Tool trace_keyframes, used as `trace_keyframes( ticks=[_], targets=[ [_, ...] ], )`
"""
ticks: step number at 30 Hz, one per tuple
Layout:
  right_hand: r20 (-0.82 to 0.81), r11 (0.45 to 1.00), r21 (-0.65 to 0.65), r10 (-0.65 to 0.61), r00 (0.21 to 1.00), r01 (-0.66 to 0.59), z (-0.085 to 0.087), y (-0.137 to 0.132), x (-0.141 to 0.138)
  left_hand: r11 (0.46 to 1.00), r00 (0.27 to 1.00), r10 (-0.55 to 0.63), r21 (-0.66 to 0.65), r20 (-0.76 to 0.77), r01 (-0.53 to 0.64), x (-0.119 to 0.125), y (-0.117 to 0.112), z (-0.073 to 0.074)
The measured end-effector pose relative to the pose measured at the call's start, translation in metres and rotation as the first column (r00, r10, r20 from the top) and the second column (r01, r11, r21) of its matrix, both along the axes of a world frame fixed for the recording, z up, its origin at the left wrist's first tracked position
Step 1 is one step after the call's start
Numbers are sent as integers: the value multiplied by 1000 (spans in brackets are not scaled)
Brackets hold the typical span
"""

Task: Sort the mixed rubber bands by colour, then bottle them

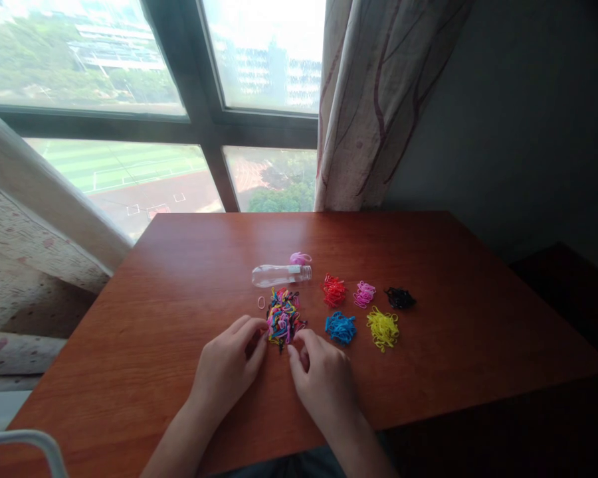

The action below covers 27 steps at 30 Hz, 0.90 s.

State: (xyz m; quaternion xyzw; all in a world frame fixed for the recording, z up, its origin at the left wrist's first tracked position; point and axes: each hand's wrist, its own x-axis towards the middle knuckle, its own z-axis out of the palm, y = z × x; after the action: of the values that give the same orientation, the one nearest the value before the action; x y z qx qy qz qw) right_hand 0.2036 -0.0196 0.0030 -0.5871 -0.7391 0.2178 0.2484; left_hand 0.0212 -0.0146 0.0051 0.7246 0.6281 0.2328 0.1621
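Sorting, I judge, mixed bands [283, 317] between my narrowly curled left hand [229, 358] and right hand [325, 373], any hold unclear, I next need a one-band pinch.

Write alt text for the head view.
A left hand and right hand flank a mixed heap of small, colorful loops on a wooden table. To its right lie red, pink, black, blue and yellow piles; behind, a clear bottle lying flat.
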Motion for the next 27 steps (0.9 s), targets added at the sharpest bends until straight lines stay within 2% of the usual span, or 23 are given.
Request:
trace_keyframes(
  ticks=[5, 12, 20, 27],
  targets=[
    [97, 998, -44, -34, 995, 38, 4, 1, -7, 1000, 999, -2, 12, -45, 2, 1, 0, -1],
    [120, 999, -32, -31, 992, 35, 3, 3, -9, 1000, 998, -11, 10, -67, 11, -1, 0, -1],
    [-3, 999, -17, -37, 999, 37, -2, 2, -5, 1000, 998, -10, 6, -60, 10, -2, 0, -3],
    [-156, 999, -4, -46, 987, 46, 0, 1, -3, 999, 999, -12, 33, -53, 13, -3, 2, -1]
  ],
)
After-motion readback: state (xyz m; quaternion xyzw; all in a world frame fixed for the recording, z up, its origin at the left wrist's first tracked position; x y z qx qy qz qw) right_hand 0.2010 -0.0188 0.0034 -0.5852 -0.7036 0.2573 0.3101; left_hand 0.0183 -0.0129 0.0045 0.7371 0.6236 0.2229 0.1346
